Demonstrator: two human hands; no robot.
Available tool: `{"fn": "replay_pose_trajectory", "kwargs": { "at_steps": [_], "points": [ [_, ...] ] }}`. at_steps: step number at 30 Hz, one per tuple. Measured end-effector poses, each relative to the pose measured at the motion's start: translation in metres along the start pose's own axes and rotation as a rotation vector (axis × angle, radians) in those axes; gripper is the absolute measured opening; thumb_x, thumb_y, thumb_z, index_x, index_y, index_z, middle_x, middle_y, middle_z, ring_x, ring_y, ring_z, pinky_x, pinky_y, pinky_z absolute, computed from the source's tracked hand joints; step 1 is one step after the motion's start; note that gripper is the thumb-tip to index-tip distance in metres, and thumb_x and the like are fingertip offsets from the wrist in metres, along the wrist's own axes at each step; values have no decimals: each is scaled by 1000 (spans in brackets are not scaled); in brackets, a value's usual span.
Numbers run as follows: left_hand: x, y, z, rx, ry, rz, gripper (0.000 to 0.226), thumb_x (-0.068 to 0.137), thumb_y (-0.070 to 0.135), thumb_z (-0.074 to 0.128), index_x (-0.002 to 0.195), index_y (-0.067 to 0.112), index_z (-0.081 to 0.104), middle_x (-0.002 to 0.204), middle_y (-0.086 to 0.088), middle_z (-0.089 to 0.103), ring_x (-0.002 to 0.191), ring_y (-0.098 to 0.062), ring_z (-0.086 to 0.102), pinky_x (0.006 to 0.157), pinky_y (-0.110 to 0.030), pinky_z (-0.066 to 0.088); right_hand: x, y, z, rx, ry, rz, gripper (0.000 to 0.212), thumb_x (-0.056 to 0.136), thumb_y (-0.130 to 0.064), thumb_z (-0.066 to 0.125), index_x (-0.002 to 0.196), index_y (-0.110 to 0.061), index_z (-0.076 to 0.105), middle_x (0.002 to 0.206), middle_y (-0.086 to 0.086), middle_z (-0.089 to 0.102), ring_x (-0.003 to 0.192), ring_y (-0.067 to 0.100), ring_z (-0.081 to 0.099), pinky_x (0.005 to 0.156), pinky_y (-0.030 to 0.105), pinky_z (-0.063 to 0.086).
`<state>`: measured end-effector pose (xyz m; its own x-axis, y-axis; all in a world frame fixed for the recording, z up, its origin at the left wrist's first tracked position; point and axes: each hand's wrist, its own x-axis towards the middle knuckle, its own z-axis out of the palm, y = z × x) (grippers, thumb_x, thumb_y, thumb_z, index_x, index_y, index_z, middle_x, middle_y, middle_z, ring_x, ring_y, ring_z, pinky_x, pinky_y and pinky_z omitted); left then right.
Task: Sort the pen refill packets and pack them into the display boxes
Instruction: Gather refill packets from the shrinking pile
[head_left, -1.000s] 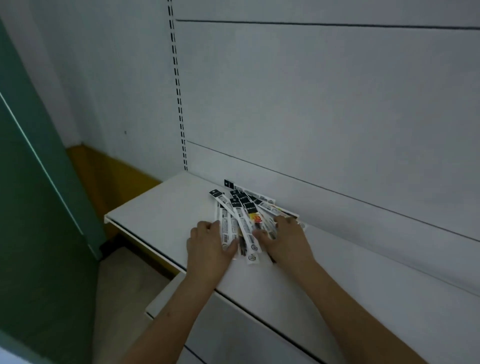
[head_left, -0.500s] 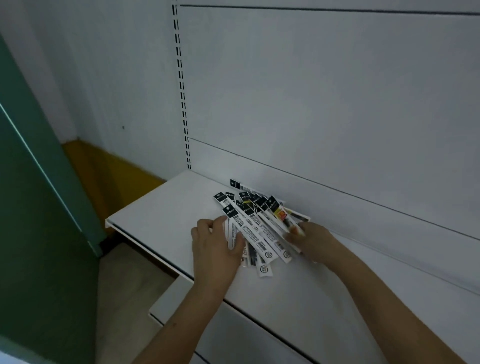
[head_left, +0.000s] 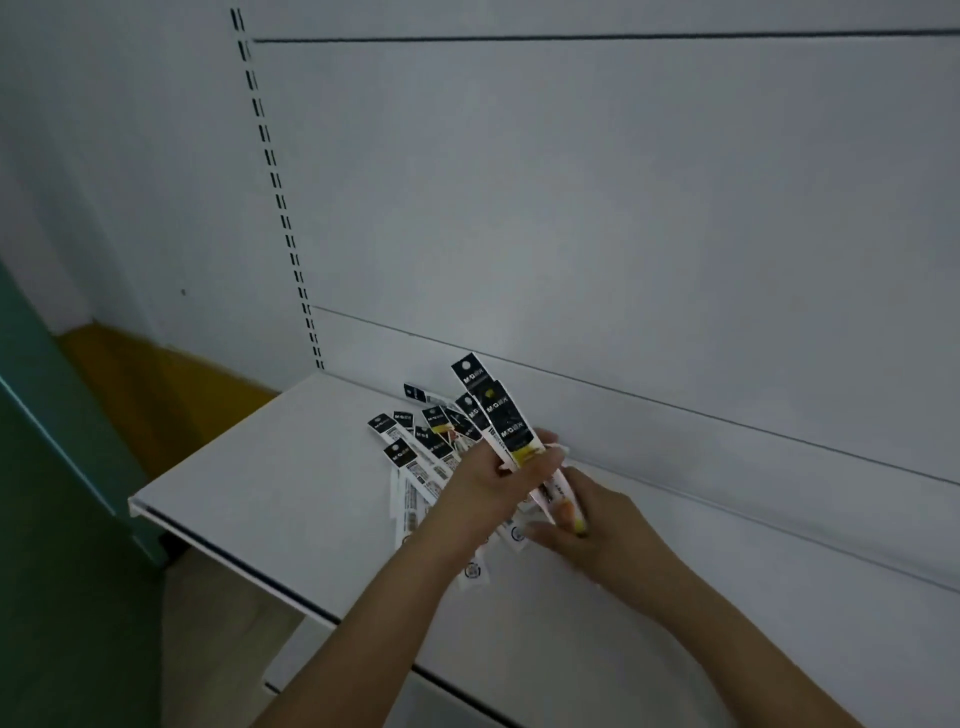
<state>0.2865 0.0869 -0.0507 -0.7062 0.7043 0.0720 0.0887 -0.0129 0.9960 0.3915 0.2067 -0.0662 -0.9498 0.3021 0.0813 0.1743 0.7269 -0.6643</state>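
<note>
Several long pen refill packets (head_left: 415, 457) with black tops lie fanned out on a white shelf (head_left: 270, 499). My left hand (head_left: 488, 483) is raised above the pile and grips a few packets (head_left: 506, 426) that stick up and away from me. My right hand (head_left: 592, 525) is just right of it, with its fingers curled round the lower ends of the same bunch. No display box is in view.
The shelf has a white back panel (head_left: 623, 208) with a slotted upright (head_left: 275, 182). A lower shelf edge (head_left: 291, 670) shows below. A green panel (head_left: 47, 467) stands at the left, with yellow floor trim (head_left: 150, 374) behind it.
Both hands lay on the fanned pile a second ago. My left hand has since lifted a few packets off the shelf, and my right hand has come in to hold their lower ends.
</note>
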Motion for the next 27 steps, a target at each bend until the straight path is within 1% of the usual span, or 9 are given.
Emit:
{"fn": "replay_pose_trajectory", "kwargs": {
  "at_steps": [3, 6, 9, 14, 18, 20, 22, 25, 27],
  "points": [
    [8, 9, 6, 89, -17, 114, 8, 90, 18, 70, 89, 10, 72, 77, 2, 72, 70, -4, 66, 64, -13, 48, 0, 1, 3, -95, 8, -73, 57, 80, -59, 66, 127, -37, 41, 101, -14, 62, 92, 7, 60, 77, 27, 49],
    [13, 19, 14, 182, 18, 190, 18, 88, 22, 73, 76, 9, 68, 64, 6, 66, 60, -3, 61, 59, -13, 46, 0, 5, -1, -93, 80, -153, 69, 76, -66, 62, 134, -43, 33, 110, -21, 56, 98, -3, 52, 79, 23, 46],
    [19, 22, 18, 300, 56, 227, 19, 85, 27, 75, 72, 15, 67, 63, 9, 67, 59, 0, 61, 59, -11, 46, -2, 9, -11, -37, 68, -129, 52, 74, -60, 71, 115, -50, 41, 103, -24, 50, 86, -13, 47, 69, 10, 35],
    [18, 2, 31, 420, -94, 133, 14, 85, 35, 74, 84, 21, 73, 76, 6, 75, 71, -7, 71, 70, -29, 59, -4, 27, -50, -105, -70, -46, 66, 69, -59, 77, 126, -41, 51, 118, -18, 51, 79, -3, 53, 67, 10, 40],
    [13, -12, 38, 426, -163, 65, 24, 84, 42, 74, 83, 18, 73, 77, 4, 75, 74, -8, 72, 79, -38, 60, -7, 28, -88, 63, 134, 3, 45, 76, -47, 76, 117, -37, 60, 98, -31, 61, 64, 0, 52, 62, 11, 44],
    [11, -16, 39, 397, -180, 45, 21, 82, 40, 76, 87, 20, 72, 80, 2, 76, 76, -10, 73, 81, -43, 60, -8, 18, -83, 156, 123, -26, 37, 78, -40, 77, 111, -37, 61, 81, -36, 60, 60, -1, 51, 58, 12, 42],
    [8, -20, 41, 387, -185, 17, 25, 77, 41, 76, 94, 24, 71, 85, -1, 76, 79, -13, 74, 79, -46, 60, -7, 9, -65, 200, 115, -69, 31, 76, -41, 79, 102, -32, 63, 80, -26, 64, 67, 2, 58, 64, 20, 48],
    [5, -28, 44, 457, -232, -6, 29, 76, 49, 74, 94, 26, 70, 84, 3, 76, 77, -11, 73, 75, -44, 61, -5, 9, -49, 278, 181, -99, 42, 71, -50, 73, 96, -17, 66, 88, 8, 69, 82, 27, 65, 76, 48, 54],
    [4, -31, 45, 496, -268, -15, 30, 79, 54, 72, 86, 25, 71, 77, 6, 75, 69, -9, 72, 70, -40, 61, -5, 10, -51, 331, 137, -82, 31, 74, -44, 75, 95, -22, 68, 89, 9, 71, 84, 29, 67, 79, 51, 54]
  ]
}}
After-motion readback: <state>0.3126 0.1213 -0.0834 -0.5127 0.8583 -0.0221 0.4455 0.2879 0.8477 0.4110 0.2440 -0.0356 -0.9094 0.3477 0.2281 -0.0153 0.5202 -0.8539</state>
